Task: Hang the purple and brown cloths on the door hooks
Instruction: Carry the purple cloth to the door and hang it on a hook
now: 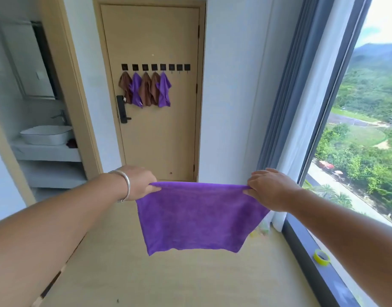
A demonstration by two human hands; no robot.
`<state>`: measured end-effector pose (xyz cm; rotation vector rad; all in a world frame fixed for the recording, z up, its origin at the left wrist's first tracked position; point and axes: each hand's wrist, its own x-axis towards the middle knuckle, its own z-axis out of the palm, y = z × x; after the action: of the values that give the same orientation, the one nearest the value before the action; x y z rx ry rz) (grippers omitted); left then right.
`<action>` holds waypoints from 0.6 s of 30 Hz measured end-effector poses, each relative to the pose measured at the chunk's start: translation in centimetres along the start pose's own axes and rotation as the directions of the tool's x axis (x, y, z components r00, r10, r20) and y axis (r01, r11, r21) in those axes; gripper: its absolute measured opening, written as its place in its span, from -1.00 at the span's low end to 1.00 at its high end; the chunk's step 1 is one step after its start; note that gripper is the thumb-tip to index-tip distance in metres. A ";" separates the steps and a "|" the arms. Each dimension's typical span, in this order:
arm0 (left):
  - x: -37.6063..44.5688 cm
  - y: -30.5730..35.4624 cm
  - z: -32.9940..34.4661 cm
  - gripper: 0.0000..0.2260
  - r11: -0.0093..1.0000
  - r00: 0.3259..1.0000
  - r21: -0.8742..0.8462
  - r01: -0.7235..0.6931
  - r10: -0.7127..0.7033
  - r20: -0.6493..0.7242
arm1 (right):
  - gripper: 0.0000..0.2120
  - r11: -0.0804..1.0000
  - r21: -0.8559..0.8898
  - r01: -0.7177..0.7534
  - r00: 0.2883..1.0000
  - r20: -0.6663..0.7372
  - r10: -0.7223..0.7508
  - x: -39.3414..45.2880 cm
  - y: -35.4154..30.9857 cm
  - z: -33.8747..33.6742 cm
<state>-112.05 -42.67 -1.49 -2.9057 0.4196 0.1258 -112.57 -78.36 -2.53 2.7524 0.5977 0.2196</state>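
Note:
A purple cloth hangs spread flat in front of me. My left hand pinches its top left corner and my right hand pinches its top right corner. Ahead stands a beige door with a row of black hooks. On the five left hooks hang cloths: brown, purple, brown, brown and purple. The three right hooks are bare.
A black door handle with lock sits left of the hung cloths. To the left opens a bathroom with a white basin. A tall window with grey curtains runs along the right; a yellow tape roll lies on its sill.

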 end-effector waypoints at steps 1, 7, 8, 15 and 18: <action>-0.3 -0.6 -1.4 -0.60 1.000 1.000 0.001 0.019 -0.019 -0.018 | -0.59 1.000 0.011 -0.012 0.999 -0.032 0.013 0.3 0.1 -1.5; -2.2 -3.2 -7.2 -0.61 0.991 0.974 0.003 0.132 -0.129 -0.188 | -0.61 0.989 0.092 -0.113 0.973 -0.191 0.129 2.4 0.2 -8.6; -2.5 -3.5 -7.8 -0.61 0.989 0.966 -0.001 0.148 -0.144 -0.215 | -0.61 0.990 0.080 -0.117 0.968 -0.212 0.131 2.7 0.2 -9.4; -3.8 -6.9 -9.5 -0.61 0.983 0.941 -0.044 0.177 -0.182 -0.285 | -0.61 0.987 0.090 -0.134 0.937 -0.312 0.156 6.1 -1.2 -12.1; -3.5 -8.4 -9.4 -0.60 0.983 0.941 -0.020 0.180 -0.178 -0.289 | -0.59 0.987 0.086 -0.134 0.940 -0.304 0.154 7.6 -1.9 -12.2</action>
<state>-112.47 -35.82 9.63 -2.9436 0.1952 -0.3334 -109.08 -70.18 8.87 2.8473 0.4841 0.6891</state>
